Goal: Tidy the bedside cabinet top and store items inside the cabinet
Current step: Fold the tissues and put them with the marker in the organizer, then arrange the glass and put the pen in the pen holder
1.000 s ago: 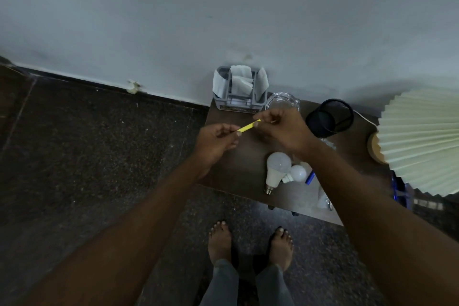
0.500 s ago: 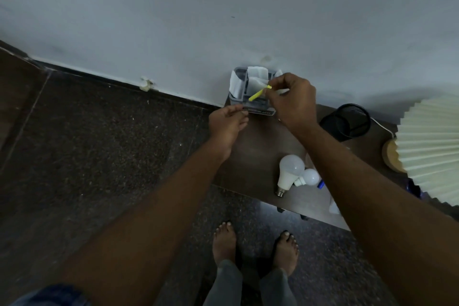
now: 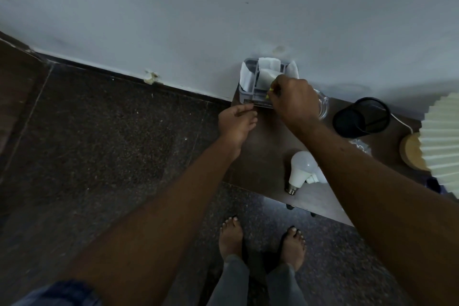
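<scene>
Fig., head view. A slim yellow item [image 3: 269, 93] is pinched in the curled fingers of the right hand [image 3: 295, 102]; only small slivers of it show, so its kind cannot be told. Item and fingertips sit at the front-right part of a grey organiser [image 3: 248, 93], which stands at the back-left corner of the cabinet top [image 3: 263, 156], against the wall. Which compartment the item is over cannot be told. White papers [image 3: 267, 66] stand upright in the organiser's slots, one just beside the right hand's knuckles.

The left hand [image 3: 236, 122] holds nothing: fingers relaxed and loosely extended, tips near the organiser's front-left corner, at the cabinet's left edge. Contact w/ the top cannot be told.

To the right of the organiser, a clear glass jar [image 3: 324, 107] is partly hidden behind the right wrist. Further right stands a black mesh cup [image 3: 360, 117]. A large white bulb [image 3: 299, 169] lies on its side near the front edge, metal cap toward the viewer; a smaller bulb [image 3: 314, 177] touches it and is partly covered by the right forearm. Crumpled clear plastic [image 3: 360, 145] lies between cup and forearm.

At far right is a lamp w/ pleated cream shade [image 3: 442, 141], round wooden base [image 3: 409, 154] and white cord [image 3: 402, 122]. Two bare feet [image 3: 231, 238] stand on the dark speckled floor [image 3: 124, 144] in front of the cabinet.
</scene>
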`<action>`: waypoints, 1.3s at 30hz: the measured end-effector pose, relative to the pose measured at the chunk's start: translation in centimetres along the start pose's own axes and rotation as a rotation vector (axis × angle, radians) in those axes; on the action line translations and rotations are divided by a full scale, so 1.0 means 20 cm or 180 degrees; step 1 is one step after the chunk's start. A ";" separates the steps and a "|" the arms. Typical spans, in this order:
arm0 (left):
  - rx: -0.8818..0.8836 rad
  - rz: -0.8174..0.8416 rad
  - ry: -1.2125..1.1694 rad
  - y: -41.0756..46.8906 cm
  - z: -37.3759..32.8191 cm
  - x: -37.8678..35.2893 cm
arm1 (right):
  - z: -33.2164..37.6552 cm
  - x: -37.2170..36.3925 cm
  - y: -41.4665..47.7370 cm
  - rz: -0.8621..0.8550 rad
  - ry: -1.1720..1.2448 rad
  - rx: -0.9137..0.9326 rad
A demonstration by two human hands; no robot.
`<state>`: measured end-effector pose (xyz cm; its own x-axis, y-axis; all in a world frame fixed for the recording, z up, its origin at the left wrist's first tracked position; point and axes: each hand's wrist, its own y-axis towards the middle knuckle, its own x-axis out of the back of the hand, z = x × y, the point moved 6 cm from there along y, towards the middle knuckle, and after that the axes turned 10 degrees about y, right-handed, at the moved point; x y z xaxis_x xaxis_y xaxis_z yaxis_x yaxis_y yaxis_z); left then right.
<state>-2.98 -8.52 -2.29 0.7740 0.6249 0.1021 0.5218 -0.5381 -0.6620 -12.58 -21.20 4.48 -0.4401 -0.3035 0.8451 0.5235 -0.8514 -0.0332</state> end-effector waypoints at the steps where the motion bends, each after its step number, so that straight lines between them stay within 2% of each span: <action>1: 0.0012 -0.0003 0.0007 0.00 0.01 0.00 | 0.00 -0.01 0.00 0.0030 -0.0031 -0.0036; 6: 0.0067 -0.0051 0.0055 0.01 0.03 0.03 | -0.01 -0.05 0.02 0.0332 -0.0198 -0.0109; 10: 0.0043 -0.0091 0.0107 0.02 0.03 0.04 | 0.01 -0.05 0.01 0.0313 -0.0022 -0.0043; 13: -0.0025 -0.0103 0.0178 0.03 0.04 0.05 | 0.00 0.01 -0.02 -0.0044 0.0460 -0.0087; 17: -0.0153 -0.0124 0.0267 0.02 0.03 0.07 | -0.10 0.10 -0.13 -0.0698 0.1214 -0.0593; 21: -0.0303 -0.0285 0.0482 0.03 0.01 0.11 | -0.19 0.11 -0.25 -0.0907 0.1883 -0.1026; 25: -0.0493 -0.0511 0.0709 0.05 -0.02 0.13 | -0.21 0.04 -0.31 -0.0779 0.2329 -0.1297; 30: -0.0661 -0.0315 0.0820 0.06 -0.05 0.10 | -0.20 -0.05 -0.32 -0.0628 0.2767 -0.1415; 39: -0.0973 0.0156 0.1095 0.12 -0.07 0.04 | -0.21 -0.15 -0.26 -0.0282 0.3040 -0.1313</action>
<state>-0.62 -10.04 -2.77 0.8475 0.3982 0.3509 0.5234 -0.7367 -0.4282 -17.07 -17.58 -0.15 -0.9526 -0.2919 0.0859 0.2504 -0.9125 -0.3234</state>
